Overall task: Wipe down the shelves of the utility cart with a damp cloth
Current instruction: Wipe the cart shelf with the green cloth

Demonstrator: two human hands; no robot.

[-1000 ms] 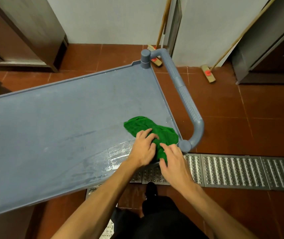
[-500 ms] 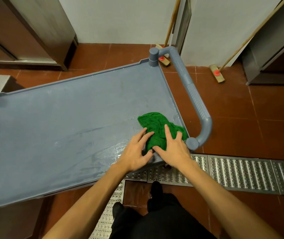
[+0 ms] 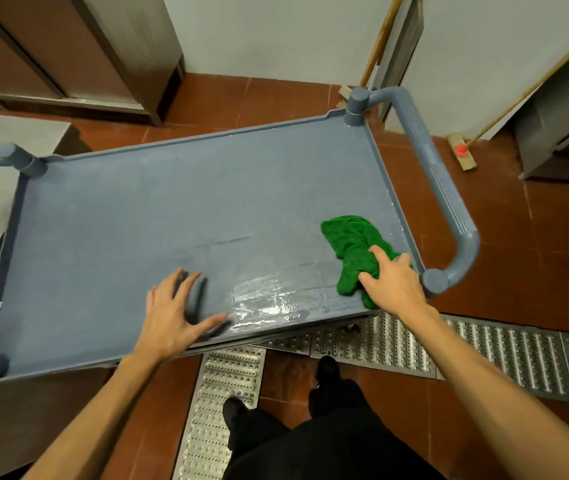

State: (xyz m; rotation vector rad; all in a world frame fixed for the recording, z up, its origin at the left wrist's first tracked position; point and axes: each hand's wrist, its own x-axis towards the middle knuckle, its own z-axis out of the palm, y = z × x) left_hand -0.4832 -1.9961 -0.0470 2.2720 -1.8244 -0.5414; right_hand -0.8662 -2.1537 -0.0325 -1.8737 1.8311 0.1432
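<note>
Two hands over the cart shelf (image 3: 137, 220): right hand (image 3: 394, 285) presses straight fingers on the green cloth (image 3: 349, 237) at four o'clock, cloth reaching toward eleven; left hand (image 3: 172, 317) spread, empty, at six

The cloth (image 3: 352, 247) is deep green. The cart shelf (image 3: 137, 220) is slate blue, its handle (image 3: 445, 195) ribbed. Floor tiles (image 3: 535, 254) are reddish brown; the drain grate (image 3: 518, 351) is silver and perforated.

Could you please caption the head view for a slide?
The right hand presses a green cloth on the blue cart shelf beside a wet streak; the left hand is spread open.
</note>
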